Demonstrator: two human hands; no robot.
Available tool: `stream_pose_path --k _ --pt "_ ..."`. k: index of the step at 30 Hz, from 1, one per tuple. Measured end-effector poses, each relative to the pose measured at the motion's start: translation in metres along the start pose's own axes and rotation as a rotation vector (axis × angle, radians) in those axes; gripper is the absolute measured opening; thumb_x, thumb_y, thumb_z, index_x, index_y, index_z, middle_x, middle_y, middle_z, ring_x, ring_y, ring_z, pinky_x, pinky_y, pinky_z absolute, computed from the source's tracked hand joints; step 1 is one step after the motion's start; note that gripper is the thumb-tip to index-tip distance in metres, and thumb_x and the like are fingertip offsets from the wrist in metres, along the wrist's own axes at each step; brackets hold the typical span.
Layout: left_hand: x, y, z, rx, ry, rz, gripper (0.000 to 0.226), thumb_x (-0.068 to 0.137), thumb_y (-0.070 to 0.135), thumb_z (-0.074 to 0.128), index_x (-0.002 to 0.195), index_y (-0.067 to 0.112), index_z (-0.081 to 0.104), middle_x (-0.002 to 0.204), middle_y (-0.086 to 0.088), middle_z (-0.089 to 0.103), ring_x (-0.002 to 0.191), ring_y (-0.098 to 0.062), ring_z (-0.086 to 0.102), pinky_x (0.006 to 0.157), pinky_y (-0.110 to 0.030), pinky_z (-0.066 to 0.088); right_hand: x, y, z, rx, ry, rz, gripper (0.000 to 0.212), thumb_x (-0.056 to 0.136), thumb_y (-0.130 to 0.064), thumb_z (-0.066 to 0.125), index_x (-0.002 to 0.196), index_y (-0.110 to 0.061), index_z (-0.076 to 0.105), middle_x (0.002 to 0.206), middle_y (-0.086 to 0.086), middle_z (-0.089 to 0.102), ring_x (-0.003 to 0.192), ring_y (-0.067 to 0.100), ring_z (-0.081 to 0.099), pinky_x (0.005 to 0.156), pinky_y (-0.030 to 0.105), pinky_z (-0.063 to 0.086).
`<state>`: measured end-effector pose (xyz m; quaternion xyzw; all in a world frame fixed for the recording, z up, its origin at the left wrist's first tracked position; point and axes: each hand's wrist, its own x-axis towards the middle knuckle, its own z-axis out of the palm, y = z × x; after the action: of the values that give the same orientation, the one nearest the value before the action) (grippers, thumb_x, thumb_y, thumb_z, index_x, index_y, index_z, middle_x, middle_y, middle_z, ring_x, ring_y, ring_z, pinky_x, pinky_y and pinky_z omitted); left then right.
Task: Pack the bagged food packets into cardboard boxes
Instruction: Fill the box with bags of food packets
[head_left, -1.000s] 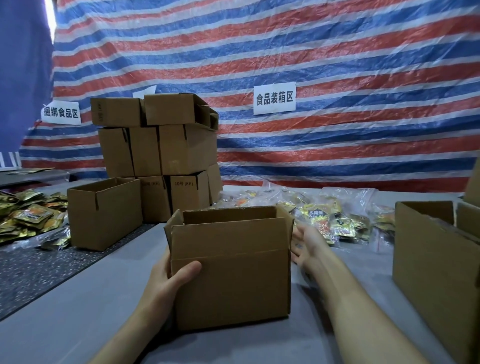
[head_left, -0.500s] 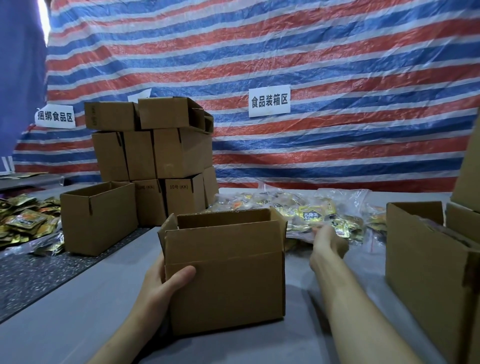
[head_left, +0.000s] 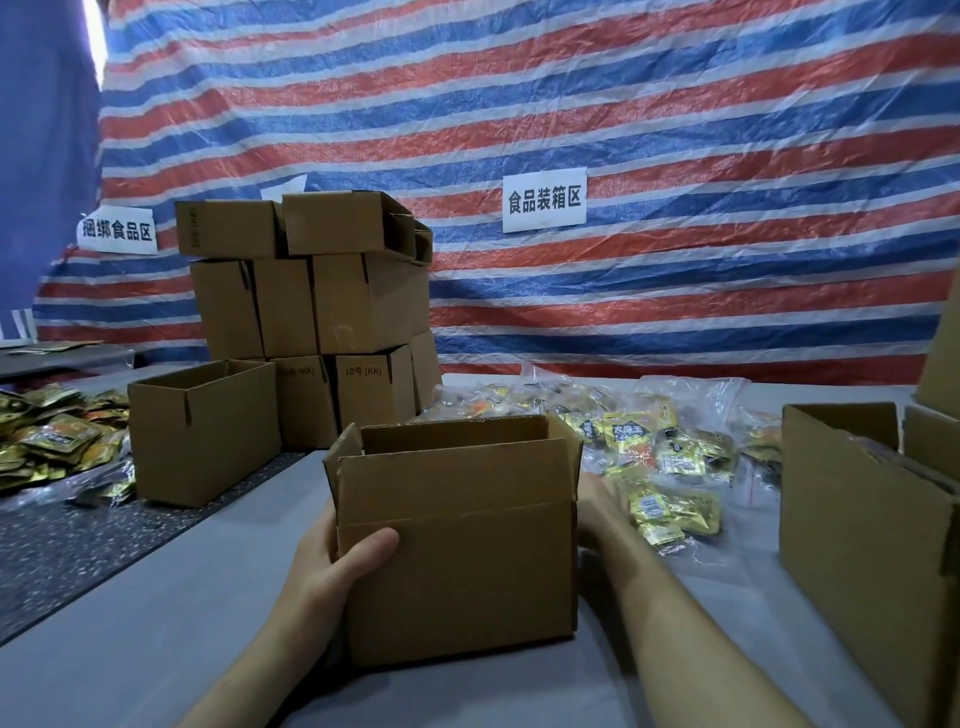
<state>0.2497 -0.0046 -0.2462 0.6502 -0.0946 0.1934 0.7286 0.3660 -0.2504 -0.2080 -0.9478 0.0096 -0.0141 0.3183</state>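
right hand (head_left: 602, 512): pulled back from pile (head_left: 649, 431) to box (head_left: 457, 545) side | packet bag (head_left: 672, 514): now beside it

Beyond the far edge of the grey counter (head_left: 156, 649) we see a crinkled tarpaulin wall (head_left: 675, 130) striped red, blue and white. It carries a middle paper sign (head_left: 544, 200) and a left paper sign (head_left: 117, 230). Blue cloth (head_left: 41, 156) hangs at the left beside a bright slit of light (head_left: 95, 31). A dark speckled surface (head_left: 78, 561) borders the counter's left edge.
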Motion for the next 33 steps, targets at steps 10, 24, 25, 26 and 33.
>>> stream_pose_path --k 10,24,25,26,33 --pt "-0.001 0.0 0.001 -0.014 -0.018 0.007 0.06 0.059 0.041 0.08 0.113 0.02 0.067 0.103 -0.006 0.078 0.09 -0.024 0.076 0.064 -0.026 0.061 0.002 0.012 0.004 0.137 0.164 0.12 0.036 0.086 -0.001 0.057 0.063 -0.019 0.036 0.071 0.003 0.043 0.069 0.021 0.041 0.056 0.027 0.031" --pt "-0.004 0.01 0.005 -0.003 -0.008 -0.012 0.105 0.032 0.071 0.093 0.12 0.021 0.063 0.106 -0.003 0.077 0.096 -0.024 0.075 0.068 -0.027 0.062 0.006 -0.016 -0.066 0.723 0.597 0.044 0.018 0.098 -0.004 0.046 0.09 -0.009 0.061 0.089 0.011 0.066 0.068 0.018 0.057 0.06 0.033 0.047" --pt "-0.004 0.01 0.005 -0.002 -0.009 -0.013 0.107 0.033 0.072 0.093 0.122 0.021 0.062 0.108 -0.003 0.077 0.098 -0.024 0.075 0.069 -0.028 0.062 0.002 -0.02 -0.074 0.801 0.611 0.043 0.017 0.098 -0.003 0.046 0.096 -0.01 0.061 0.093 0.009 0.067 0.071 0.017 0.06 0.06 0.033 0.049" --pt "-0.005 0.011 0.005 -0.001 -0.014 -0.015 0.109 0.034 0.071 0.093 0.124 0.019 0.061 0.109 -0.003 0.077 0.099 -0.025 0.075 0.07 -0.028 0.062 -0.002 -0.023 -0.083 0.893 0.624 0.03 0.017 0.099 -0.003 0.046 0.098 -0.014 0.059 0.095 0.006 0.068 0.078 0.018 0.065 0.064 0.034 0.053" --pt "-0.011 0.016 0.006 -0.025 -0.155 -0.017 0.068 0.048 0.064 0.094 0.108 0.038 0.074 0.115 -0.006 0.075 0.104 -0.027 0.073 0.077 -0.03 0.061 -0.044 -0.053 -0.128 1.62 0.635 -0.124 0.024 0.091 0.003 0.049 0.103 -0.009 0.065 0.102 0.01 0.074 0.079 0.018 0.077 0.077 0.049 0.063"
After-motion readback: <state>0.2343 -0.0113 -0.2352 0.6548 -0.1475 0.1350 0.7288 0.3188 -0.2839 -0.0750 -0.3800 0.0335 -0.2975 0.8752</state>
